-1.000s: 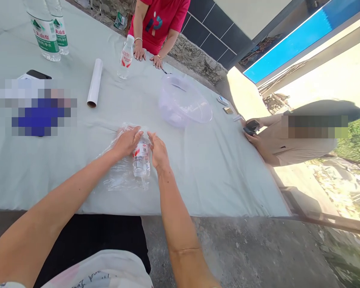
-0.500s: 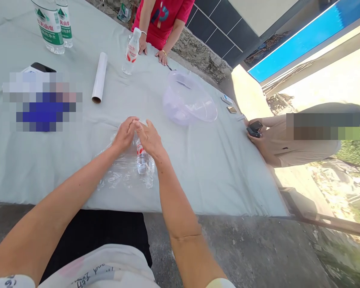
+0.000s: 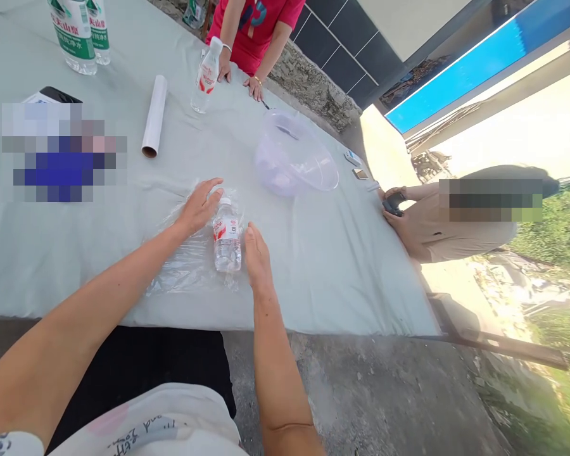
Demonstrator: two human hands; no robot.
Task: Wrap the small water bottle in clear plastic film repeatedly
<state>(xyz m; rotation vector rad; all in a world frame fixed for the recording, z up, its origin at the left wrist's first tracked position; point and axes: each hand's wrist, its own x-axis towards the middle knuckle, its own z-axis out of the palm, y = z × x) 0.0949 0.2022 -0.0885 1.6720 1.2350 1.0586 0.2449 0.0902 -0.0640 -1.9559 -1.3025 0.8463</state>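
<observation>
A small clear water bottle (image 3: 227, 239) with a red and white label lies on a crinkled sheet of plastic wrap (image 3: 183, 269) near the front of the table. My left hand (image 3: 200, 206) is beside the bottle's capped end, fingers stretched out and holding nothing. To the right of the bottle is my right hand (image 3: 258, 254), turned on edge with its fingers extended and a small gap to the bottle. Part of the wrap lies beneath the left hand and forearm.
A white roll (image 3: 154, 117), another red-labelled bottle (image 3: 206, 76) and a translucent purple basin (image 3: 289, 152) stand farther back. Large green-labelled bottles (image 3: 76, 38) are at the far left. One person in red leans on the far edge; another person (image 3: 456, 221) is at the right.
My hands were together over the bottle's top end and have come apart. The right hand has moved right and nearer me, uncovering the bottle and its label.
</observation>
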